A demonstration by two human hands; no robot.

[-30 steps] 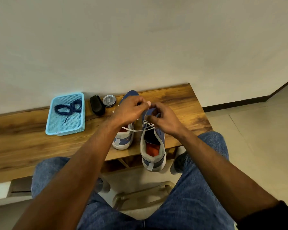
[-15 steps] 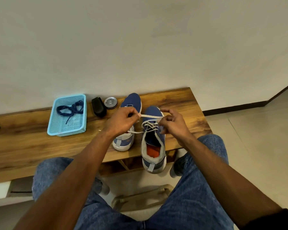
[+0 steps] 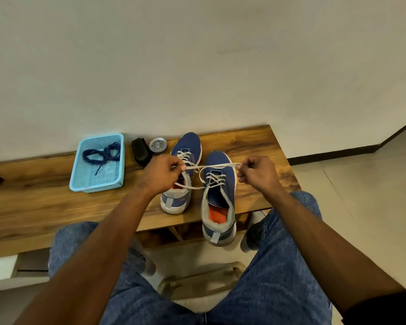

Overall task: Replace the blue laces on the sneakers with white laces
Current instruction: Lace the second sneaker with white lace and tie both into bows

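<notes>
We draw the white lace tight over the nearer sneaker.

The thin white fabric lace (image 3: 212, 166) is threaded through the eyelets of the blue mesh sneaker with the orange insole (image 3: 218, 191), whose heel overhangs the front edge of the wooden counter (image 3: 45, 202). Our left hand (image 3: 162, 174) and right hand (image 3: 258, 174) each have their fingers pinched together on one strand, stretching the strands apart above the tongue. The lace looks light, limp and a little slippery, so we judge it best held close to its ends, under steady tension. Just beside stands the second blue sneaker (image 3: 185, 160), already white-laced; further left, dark blue laces (image 3: 102, 154) lie inside a light blue plastic mesh basket (image 3: 80, 181).
</notes>
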